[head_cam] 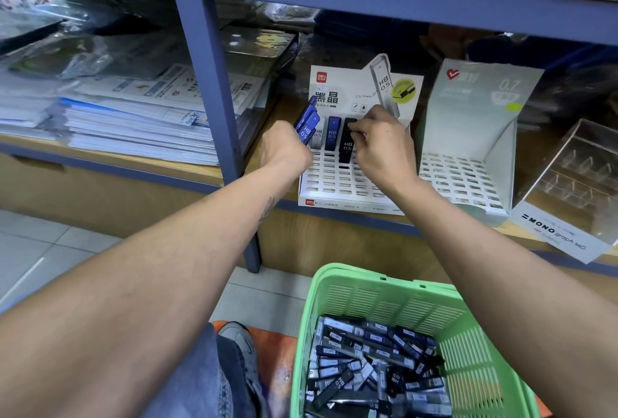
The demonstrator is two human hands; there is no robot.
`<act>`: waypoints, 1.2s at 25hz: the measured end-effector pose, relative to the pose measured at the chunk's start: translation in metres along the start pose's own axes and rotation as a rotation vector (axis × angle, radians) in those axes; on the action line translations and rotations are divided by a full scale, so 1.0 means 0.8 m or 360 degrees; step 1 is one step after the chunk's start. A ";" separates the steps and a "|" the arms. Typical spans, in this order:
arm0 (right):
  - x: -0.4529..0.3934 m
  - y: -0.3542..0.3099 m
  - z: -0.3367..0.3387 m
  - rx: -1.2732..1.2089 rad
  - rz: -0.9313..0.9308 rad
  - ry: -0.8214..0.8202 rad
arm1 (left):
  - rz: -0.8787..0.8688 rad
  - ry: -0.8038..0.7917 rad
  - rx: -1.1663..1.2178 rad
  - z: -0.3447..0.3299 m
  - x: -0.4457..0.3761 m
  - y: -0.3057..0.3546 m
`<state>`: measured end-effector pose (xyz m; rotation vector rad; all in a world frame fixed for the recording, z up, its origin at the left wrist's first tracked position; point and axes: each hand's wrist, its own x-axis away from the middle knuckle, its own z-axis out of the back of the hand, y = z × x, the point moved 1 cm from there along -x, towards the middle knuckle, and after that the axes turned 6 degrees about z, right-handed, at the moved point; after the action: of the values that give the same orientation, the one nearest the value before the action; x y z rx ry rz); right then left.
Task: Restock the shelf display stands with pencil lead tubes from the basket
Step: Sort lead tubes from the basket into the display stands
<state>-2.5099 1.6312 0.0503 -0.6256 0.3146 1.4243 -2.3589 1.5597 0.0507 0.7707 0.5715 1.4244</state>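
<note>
Two hands work at the white display stand (337,183) near the front edge of the shelf (368,220). The right hand's (384,146) fingers (363,126) curl in and pinch the top of a black tube (346,150) marked HB 0.5, which stands upright in the back rows of the stand's slotted grid; whether its foot sits fully in a slot is hidden by the hand. The right wrist bends down, and the forearm runs back toward the lower right corner of the view.

The left hand (284,146) is a closed fist gripping a small bundle of blue tubes (306,125), also marked HB 0.5, that stick up tilted above the stand's back left corner. Its fingertips are turned away and cannot be seen. The left forearm stretches diagonally from the lower left.

Between the hands, a blue tube (332,133) and a pale one (317,136) stand in the back row, the pale one partly covered by the bundle.

A second white stand (468,150) sits just beside the first, to its right, and a clear stand (568,190) printed MONO further right is cut off by the frame edge. The green basket (384,290) stands on the floor below the shelf, holding a loose heap of lead tubes (371,371); its near side is cut off.
</note>
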 end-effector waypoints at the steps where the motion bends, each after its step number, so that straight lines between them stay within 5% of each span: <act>1: 0.001 -0.003 0.004 0.0016 -0.0017 -0.0010 | -0.0020 -0.0009 0.0068 0.004 0.000 0.003; 3: 0.001 -0.013 0.012 -0.0226 -0.0118 0.0072 | -0.0046 -0.0151 0.0321 0.009 0.004 0.012; 7: -0.006 -0.038 0.030 -0.1430 -0.0575 0.0012 | 0.0013 -0.0648 0.0530 0.006 0.026 0.019; 12: -0.004 -0.039 0.035 -0.1685 -0.0792 -0.0049 | 0.0083 -0.0848 0.0549 0.006 0.031 0.018; 16: -0.012 -0.021 0.040 -0.2033 -0.1069 0.0352 | 0.0211 -0.0866 0.0432 0.011 0.023 0.005; 18: -0.016 -0.011 0.040 -0.1840 -0.0992 0.0438 | 0.0319 -0.0660 0.0378 0.013 0.015 0.000; 22: -0.018 -0.009 0.020 -0.1066 -0.0586 0.0169 | 0.0298 -0.0267 0.0500 0.013 -0.006 -0.008; 25: -0.017 -0.015 0.000 -0.0597 -0.0329 0.0026 | 0.0189 -0.0136 0.0439 0.002 -0.012 -0.009; 30: -0.023 -0.010 -0.011 -0.0394 -0.0307 0.0031 | 0.0196 -0.0099 0.0293 -0.009 -0.018 -0.012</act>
<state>-2.5029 1.6110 0.0548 -0.8489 0.0901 1.2813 -2.3593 1.5468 0.0376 1.0075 0.6217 1.4686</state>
